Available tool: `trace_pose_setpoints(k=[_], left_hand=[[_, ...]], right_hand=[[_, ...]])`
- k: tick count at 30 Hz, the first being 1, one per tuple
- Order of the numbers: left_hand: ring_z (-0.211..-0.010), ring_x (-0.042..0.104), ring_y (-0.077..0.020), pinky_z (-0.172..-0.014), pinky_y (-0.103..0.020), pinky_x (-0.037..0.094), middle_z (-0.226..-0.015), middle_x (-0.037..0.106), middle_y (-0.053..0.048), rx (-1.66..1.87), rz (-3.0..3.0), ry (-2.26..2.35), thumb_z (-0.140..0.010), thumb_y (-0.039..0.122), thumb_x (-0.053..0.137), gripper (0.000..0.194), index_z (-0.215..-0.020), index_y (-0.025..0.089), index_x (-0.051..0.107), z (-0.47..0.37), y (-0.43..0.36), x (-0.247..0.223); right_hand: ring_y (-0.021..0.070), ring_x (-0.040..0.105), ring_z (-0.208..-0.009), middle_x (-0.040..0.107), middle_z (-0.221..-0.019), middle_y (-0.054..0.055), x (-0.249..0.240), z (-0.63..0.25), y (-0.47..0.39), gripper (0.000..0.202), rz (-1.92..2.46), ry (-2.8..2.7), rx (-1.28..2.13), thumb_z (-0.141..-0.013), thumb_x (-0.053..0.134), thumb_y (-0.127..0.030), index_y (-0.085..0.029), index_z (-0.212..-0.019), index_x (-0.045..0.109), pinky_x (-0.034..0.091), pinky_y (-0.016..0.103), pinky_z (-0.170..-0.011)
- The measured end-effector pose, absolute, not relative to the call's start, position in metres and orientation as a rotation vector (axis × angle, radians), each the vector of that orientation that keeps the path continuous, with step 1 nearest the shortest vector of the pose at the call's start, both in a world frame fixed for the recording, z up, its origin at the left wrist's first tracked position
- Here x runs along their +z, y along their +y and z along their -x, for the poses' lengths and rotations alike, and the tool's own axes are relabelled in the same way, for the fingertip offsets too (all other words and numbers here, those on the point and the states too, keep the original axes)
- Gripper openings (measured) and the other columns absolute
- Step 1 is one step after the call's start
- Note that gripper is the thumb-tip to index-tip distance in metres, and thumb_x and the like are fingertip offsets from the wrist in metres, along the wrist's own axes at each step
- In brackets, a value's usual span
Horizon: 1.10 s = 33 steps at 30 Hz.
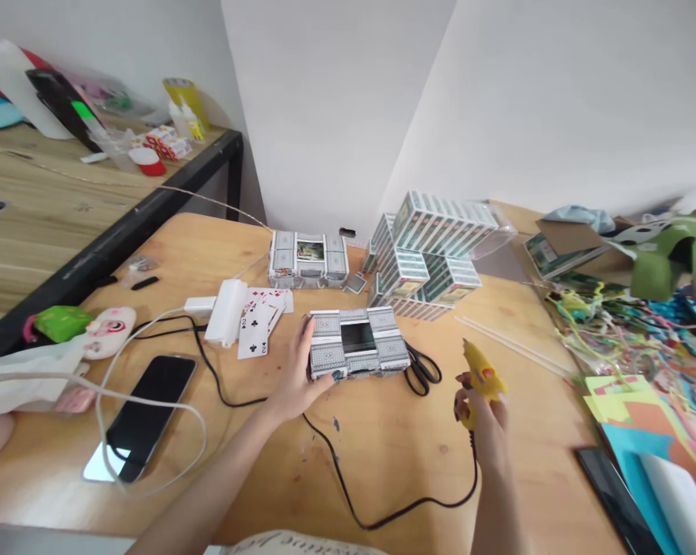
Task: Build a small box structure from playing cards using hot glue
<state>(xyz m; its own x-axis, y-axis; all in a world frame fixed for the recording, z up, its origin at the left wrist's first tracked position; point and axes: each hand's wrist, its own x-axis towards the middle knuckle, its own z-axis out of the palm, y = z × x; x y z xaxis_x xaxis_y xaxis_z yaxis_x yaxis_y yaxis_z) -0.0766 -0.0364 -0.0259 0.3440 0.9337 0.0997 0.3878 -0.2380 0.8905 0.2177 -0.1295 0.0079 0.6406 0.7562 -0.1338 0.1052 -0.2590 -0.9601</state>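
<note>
My left hand [301, 378] grips the left end of a box built from playing cards [376, 356], its thumb along the near edge. The box has grey patterned card backs and a dark rectangular opening in the top. In my right hand [482, 412] is a yellow glue gun [484, 375], held off to the right with its nozzle tilted up and left. A black cord runs from its handle across the table. Black-handled scissors [422, 370] lie against the box's right end. Behind it stands a similar card box [308, 260]. Loose playing cards [255, 327] lie left of my left hand.
Stacked card packs [440, 223] stand at the back right. A white power strip [227, 312], a phone [145, 412] and looping cables occupy the left. Thin white glue sticks [515, 347], coloured paper [637, 432] and tangled craft material [590, 316] are on the right.
</note>
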Motion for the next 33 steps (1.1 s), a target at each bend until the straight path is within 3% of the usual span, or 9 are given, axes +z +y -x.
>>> trace_pose_setpoints(k=[3,7,16,22,26,29,33], left_hand=[[-0.142,0.001,-0.0243,-0.115,-0.046,0.009,-0.155,0.001,-0.002,0.899,-1.647,1.134,-0.082,0.032,0.05,0.083,-0.145,0.031,-0.004,0.077,-0.044,-0.033],[-0.142,0.004,-0.0238,-0.115,-0.042,0.015,-0.155,0.0,0.0,0.936,-1.549,1.067,-0.081,0.027,0.046,0.079,-0.146,0.029,0.0,0.077,-0.048,-0.037],[-0.142,0.001,-0.0236,-0.116,-0.041,0.008,-0.155,0.003,0.0,0.987,-1.547,1.068,-0.078,0.026,0.043,0.078,-0.145,0.027,0.003,0.075,-0.049,-0.037],[-0.142,-0.001,-0.0245,-0.116,-0.042,0.004,-0.155,-0.001,0.001,1.017,-1.597,1.098,-0.082,0.029,0.041,0.075,-0.146,0.027,0.002,0.072,-0.053,-0.043],[-0.142,0.0,-0.027,-0.116,-0.048,0.006,-0.155,0.002,-0.001,1.062,-1.683,1.07,-0.083,0.025,0.042,0.07,-0.146,0.028,0.01,0.074,-0.052,-0.04],[-0.141,0.008,-0.0311,-0.113,-0.054,0.013,-0.153,0.011,-0.005,1.064,-1.866,1.064,-0.078,0.022,0.05,0.067,-0.141,0.027,0.027,0.081,-0.046,-0.025],[-0.138,0.024,-0.0272,-0.112,-0.05,0.025,-0.141,0.041,-0.005,0.906,-2.167,0.969,-0.076,0.015,0.051,0.047,-0.121,0.024,0.053,0.095,-0.038,-0.001]], right_hand=[[0.0098,0.045,-0.045,0.055,-0.066,-0.001,0.021,-0.192,-0.136,0.027,1.622,-0.774,0.814,-0.073,0.055,-0.038,-0.018,-0.091,0.057,0.036,0.024,-0.044],[0.012,0.046,-0.046,0.049,-0.055,-0.003,0.027,-0.16,-0.145,0.022,1.651,-0.785,0.89,-0.076,0.054,-0.038,-0.019,-0.087,0.057,0.035,0.024,-0.043],[0.0142,0.052,-0.056,0.058,-0.065,0.001,0.025,-0.114,-0.15,0.027,1.743,-1.13,1.081,-0.077,0.06,-0.044,-0.017,-0.075,0.061,0.04,0.025,-0.049],[0.0102,0.04,-0.053,0.045,-0.059,-0.004,0.022,-0.103,-0.146,0.025,1.683,-1.228,1.149,-0.08,0.058,-0.038,-0.018,-0.067,0.05,0.034,0.023,-0.05],[0.0096,0.037,-0.053,0.042,-0.059,-0.005,0.018,-0.1,-0.143,0.026,1.684,-1.235,1.163,-0.081,0.057,-0.038,-0.019,-0.067,0.047,0.031,0.023,-0.05],[0.0095,0.037,-0.052,0.041,-0.058,-0.005,0.019,-0.1,-0.141,0.026,1.685,-1.267,1.154,-0.081,0.058,-0.036,-0.019,-0.066,0.045,0.031,0.023,-0.05],[0.0099,0.039,-0.053,0.044,-0.059,-0.005,0.023,-0.099,-0.14,0.025,1.689,-1.305,1.154,-0.081,0.058,-0.035,-0.02,-0.066,0.044,0.031,0.023,-0.05]])
